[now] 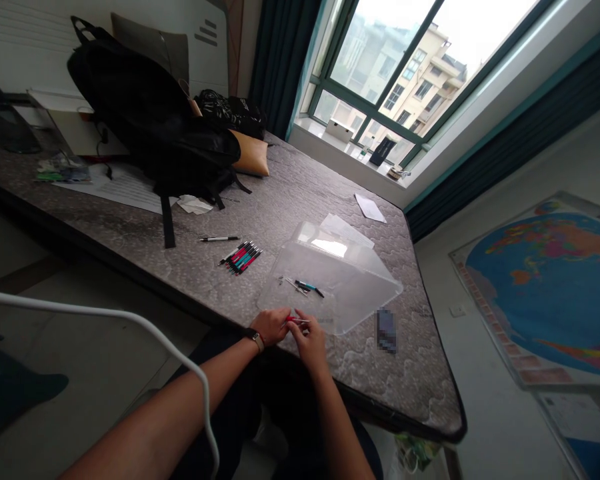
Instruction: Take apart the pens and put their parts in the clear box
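My left hand and my right hand meet at the near edge of the grey mattress. Both pinch a small red pen between their fingertips. Just beyond them lies a clear plastic box with a teal pen and loose pen parts inside. To the left a bundle of red, teal and black pens rests on the mattress, with a single black and white pen farther left.
A black backpack and an orange cushion sit at the back. Papers lie near the window. A phone lies right of my hands. A white cable crosses the foreground. A world map leans at right.
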### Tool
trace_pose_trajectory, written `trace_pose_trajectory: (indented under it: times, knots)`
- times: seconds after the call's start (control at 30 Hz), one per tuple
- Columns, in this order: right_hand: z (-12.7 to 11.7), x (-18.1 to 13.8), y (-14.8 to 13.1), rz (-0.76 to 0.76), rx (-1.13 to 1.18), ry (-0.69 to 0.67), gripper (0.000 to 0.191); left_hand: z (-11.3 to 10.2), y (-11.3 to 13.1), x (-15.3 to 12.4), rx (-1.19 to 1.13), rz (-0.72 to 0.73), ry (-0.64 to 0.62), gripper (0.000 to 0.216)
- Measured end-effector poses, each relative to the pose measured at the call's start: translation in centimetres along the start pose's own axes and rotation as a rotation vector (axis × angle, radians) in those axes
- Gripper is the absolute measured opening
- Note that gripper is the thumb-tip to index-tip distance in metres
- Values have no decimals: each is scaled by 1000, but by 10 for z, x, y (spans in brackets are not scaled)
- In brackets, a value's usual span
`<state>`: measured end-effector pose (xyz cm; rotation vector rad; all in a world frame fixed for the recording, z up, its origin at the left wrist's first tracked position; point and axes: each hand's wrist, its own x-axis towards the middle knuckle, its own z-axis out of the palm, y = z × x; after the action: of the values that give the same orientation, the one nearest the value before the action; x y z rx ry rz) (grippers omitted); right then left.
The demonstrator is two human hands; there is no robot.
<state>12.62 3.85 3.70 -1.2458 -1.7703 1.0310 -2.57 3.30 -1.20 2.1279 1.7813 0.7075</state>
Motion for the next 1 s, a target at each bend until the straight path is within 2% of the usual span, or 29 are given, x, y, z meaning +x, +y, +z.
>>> trace_pose_trajectory:
  times: [0.07,0.1,0.2,0.27,0.33,0.4,0.6,0.7,1.0]
  knots:
    - [-5,7,6,-25,-31,-39,57,-1,0,0,-11,-8,6,30]
    - [-9,13,9,-35,-46,-56,60,-1,0,-1,-18,-11,15,29]
    - [-25,39,17,-32,-181,-59,43,-2,-1,-2,-57,-7,57,34]
    - [-34,62,22,16,-376,-11,32,-1,-2,-3,-94,-9,87,38]
    - [-40,85,26,67,-637,-9,29,0,-4,-3,-129,-16,114,39]
    - [-38,104,29,93,-708,-22,26,1,-6,-3,-156,-18,133,38]
    - [-12,130,36,119,-755,-158,14,1,-7,-2,-176,-11,121,37]
    - [-4,134,42,134,-760,-176,18,1,-6,-2,-169,-26,96,38]
    - [-17,131,56,96,-681,-170,13,-1,-3,-2,-99,-14,69,39]
